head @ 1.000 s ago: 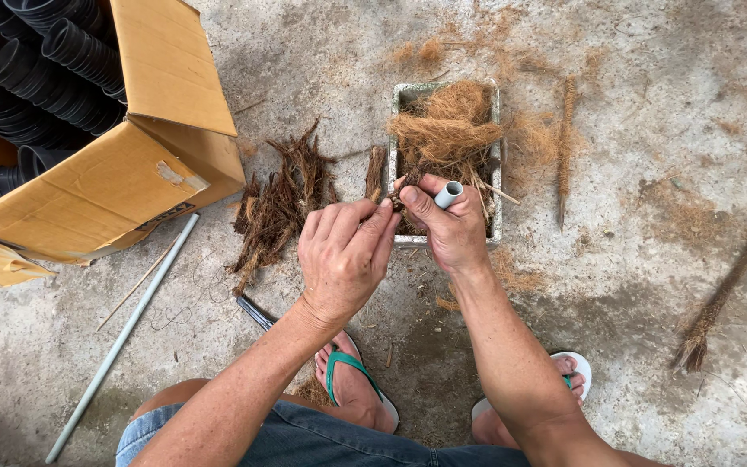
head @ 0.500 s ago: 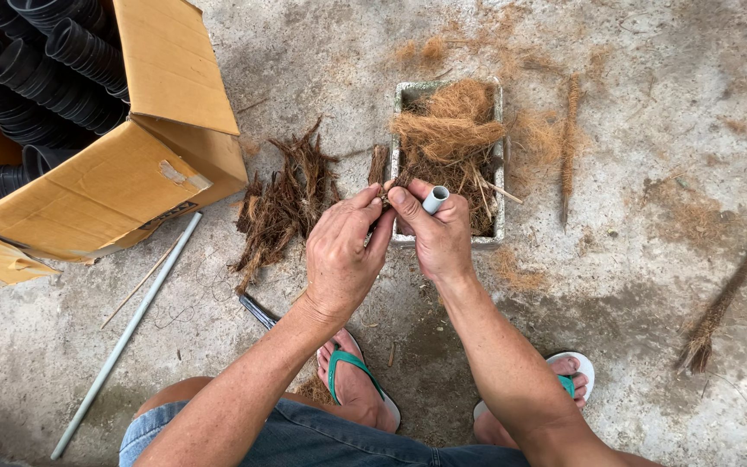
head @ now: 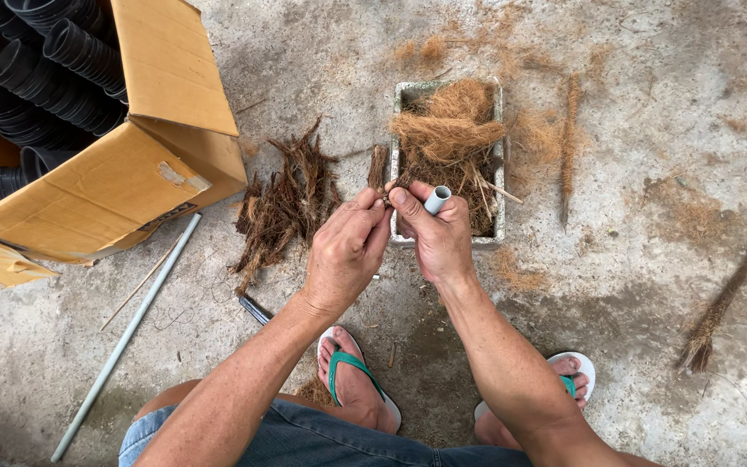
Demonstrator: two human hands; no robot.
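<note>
My left hand (head: 345,251) and my right hand (head: 437,235) meet over the near edge of a grey rectangular tray (head: 496,156) filled with brown coconut fibre (head: 448,130). The fingertips of both hands pinch a small brown fibre stick (head: 378,168) that stands upright between them. A short grey-white tube (head: 437,200) is also tucked in my right hand, its open end pointing up. A pile of dark brown fibre pieces (head: 285,204) lies on the concrete just left of my left hand.
An open cardboard box (head: 131,182) with stacks of black plastic pots (head: 36,78) stands at the left. A long pale rod (head: 127,333) lies in front of it. Fibre-wrapped sticks lie at the right (head: 728,294) and beyond the tray (head: 569,143). My sandalled feet (head: 352,385) are below.
Both hands have drifted slightly left and stayed together at the tray's near edge, still working the small fibre stick. The tube remains in my right hand.
</note>
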